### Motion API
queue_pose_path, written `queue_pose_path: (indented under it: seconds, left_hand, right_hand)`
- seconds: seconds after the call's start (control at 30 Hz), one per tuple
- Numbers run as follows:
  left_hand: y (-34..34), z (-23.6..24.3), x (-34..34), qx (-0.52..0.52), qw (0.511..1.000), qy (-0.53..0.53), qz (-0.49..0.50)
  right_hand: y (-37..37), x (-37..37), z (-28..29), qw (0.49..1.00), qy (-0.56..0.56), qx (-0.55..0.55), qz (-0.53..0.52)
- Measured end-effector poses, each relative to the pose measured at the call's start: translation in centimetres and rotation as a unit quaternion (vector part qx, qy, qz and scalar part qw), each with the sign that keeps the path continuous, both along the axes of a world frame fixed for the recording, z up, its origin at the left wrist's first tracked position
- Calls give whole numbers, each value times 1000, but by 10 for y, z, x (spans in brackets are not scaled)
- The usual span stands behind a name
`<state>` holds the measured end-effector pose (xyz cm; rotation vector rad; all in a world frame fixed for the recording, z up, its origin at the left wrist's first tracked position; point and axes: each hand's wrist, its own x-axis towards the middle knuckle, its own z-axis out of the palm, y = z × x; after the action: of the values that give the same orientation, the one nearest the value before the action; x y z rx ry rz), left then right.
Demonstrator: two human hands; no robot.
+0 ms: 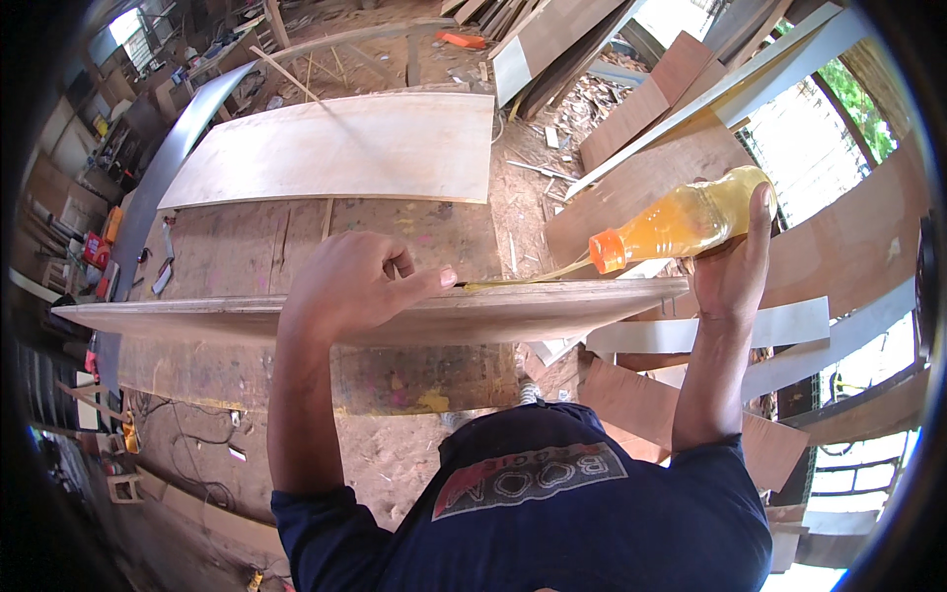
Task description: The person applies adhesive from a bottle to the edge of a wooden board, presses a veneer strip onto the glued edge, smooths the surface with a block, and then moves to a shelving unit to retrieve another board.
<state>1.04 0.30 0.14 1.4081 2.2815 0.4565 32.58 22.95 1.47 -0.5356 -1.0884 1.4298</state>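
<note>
My right hand [735, 264] grips a clear plastic bottle of yellow glue [691, 221], tilted with its orange cap down to the left. A thin yellow stream runs from the cap onto the top edge of a wooden board [552, 308] that stands on edge in front of me. My left hand [350, 284] rests on that same edge, fingers curled and thumb stretched out along it toward the glue line. Whether anything lies under the curled fingers is hidden.
A worn workbench [237, 247] lies beyond the board with a pale plywood sheet [345, 148] on its far part. Plywood offcuts and strips [651, 178] lean in a pile at the right. Sawdust covers the floor [385, 464]. Cables and small tools sit at the left [168, 414].
</note>
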Motion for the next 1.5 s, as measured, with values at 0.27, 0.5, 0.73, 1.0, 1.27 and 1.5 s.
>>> queue_pose_path:
  seconds: [0.27, 0.5, 0.73, 1.0, 1.27, 1.5]
  left_hand:
    - [-1, -5, 0, 45, 999, -2, 2]
    - [1, -7, -3, 28, 1000, 10, 8]
    - [3, -4, -1, 13, 1000, 3, 9]
    - [1, 1, 2, 5, 1000, 0, 7]
    - [-1, 3, 6, 4, 1000, -10, 10]
    - [-3, 0, 7, 25, 1000, -14, 5]
  right_hand:
    - [7, 11, -10, 1000, -9, -4, 0]
    - [9, 15, -12, 1000, -19, -1, -10]
    - [12, 21, -17, 999, -37, -16, -11]
    - [16, 28, -22, 998, -35, -48, -12]
    - [24, 56, -35, 997, -31, -65, -28]
    - [31, 75, -35, 997, 20, -64, -27]
